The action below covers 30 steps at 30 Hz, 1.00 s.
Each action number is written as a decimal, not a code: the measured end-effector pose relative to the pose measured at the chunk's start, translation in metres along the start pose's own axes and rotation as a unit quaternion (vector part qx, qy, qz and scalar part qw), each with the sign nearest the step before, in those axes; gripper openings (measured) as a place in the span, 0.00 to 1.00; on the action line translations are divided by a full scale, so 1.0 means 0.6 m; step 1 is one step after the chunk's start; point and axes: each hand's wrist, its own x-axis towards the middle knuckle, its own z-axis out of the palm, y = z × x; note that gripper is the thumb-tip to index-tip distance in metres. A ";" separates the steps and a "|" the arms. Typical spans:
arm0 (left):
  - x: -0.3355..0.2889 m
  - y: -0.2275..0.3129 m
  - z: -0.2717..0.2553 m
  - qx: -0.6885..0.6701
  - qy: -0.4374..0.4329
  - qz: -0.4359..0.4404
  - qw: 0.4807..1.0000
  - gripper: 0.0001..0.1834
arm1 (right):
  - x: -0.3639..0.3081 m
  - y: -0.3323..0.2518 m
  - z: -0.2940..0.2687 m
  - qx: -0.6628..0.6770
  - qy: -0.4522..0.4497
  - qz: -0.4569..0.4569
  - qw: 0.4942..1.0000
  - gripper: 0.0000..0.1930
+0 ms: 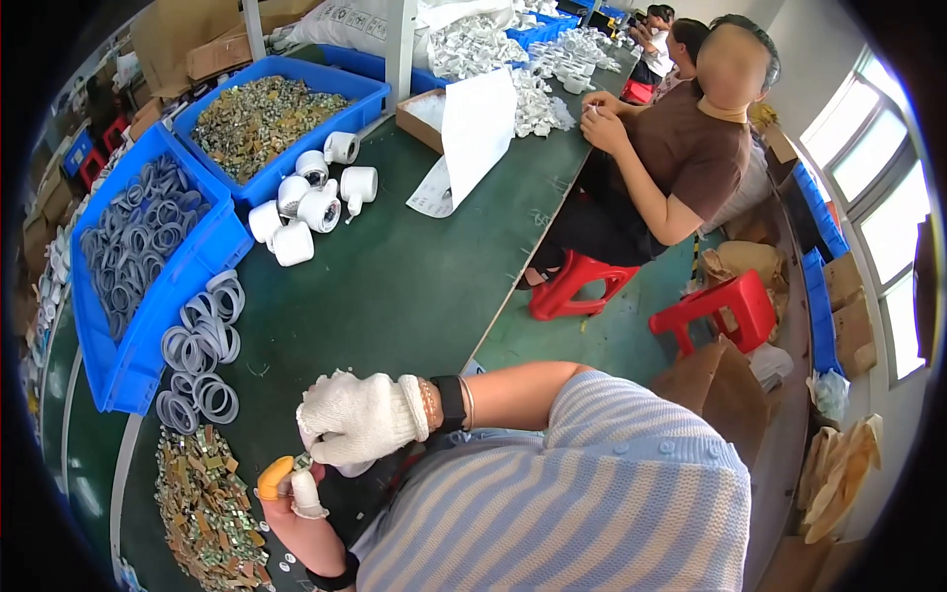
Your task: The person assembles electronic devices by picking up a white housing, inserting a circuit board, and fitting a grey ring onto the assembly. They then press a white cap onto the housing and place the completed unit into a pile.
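Observation:
My left hand (294, 498) wears a yellow finger cot and a white finger cot. Its fingers are pinched together just above the table edge, with a tiny greenish bit showing at the tips that I cannot make out. My right hand (360, 419), in a white knitted glove, is curled right beside it; whatever its fingers hold is hidden beneath the glove. Close to my left hand spreads a pile of small circuit boards (207, 508), green and tan. Beyond it lie several loose grey rings (202, 340) on the green table (395, 286).
A blue bin (232, 232) holds grey rings; another blue bin (370, 94) holds small electronic parts. White round housings (291, 247) stand beside them. A white sheet (480, 128) leans on a cardboard box (419, 123). A co-worker (681, 158) sits along the table, near red stools (725, 311).

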 end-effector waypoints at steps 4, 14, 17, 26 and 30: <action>-0.004 0.000 0.000 -0.014 -0.003 -0.001 1.000 0.14 | 0.004 0.004 0.008 -0.027 0.040 0.005 0.999 0.08; -0.002 0.002 -0.021 -0.200 0.025 -0.145 0.969 0.22 | 0.018 0.011 0.011 -0.092 0.006 -0.115 0.989 0.10; -0.007 0.009 -0.010 -0.080 0.047 -0.068 0.993 0.15 | 0.028 0.016 0.016 -0.008 -0.016 -0.138 0.990 0.12; 0.001 0.032 -0.018 0.025 -0.092 -0.023 0.995 0.14 | 0.017 0.026 0.007 0.042 0.042 -0.144 0.988 0.03; -0.005 0.021 -0.021 -0.116 -0.083 -0.084 0.986 0.19 | 0.013 0.002 0.002 0.053 -0.017 -0.066 0.996 0.04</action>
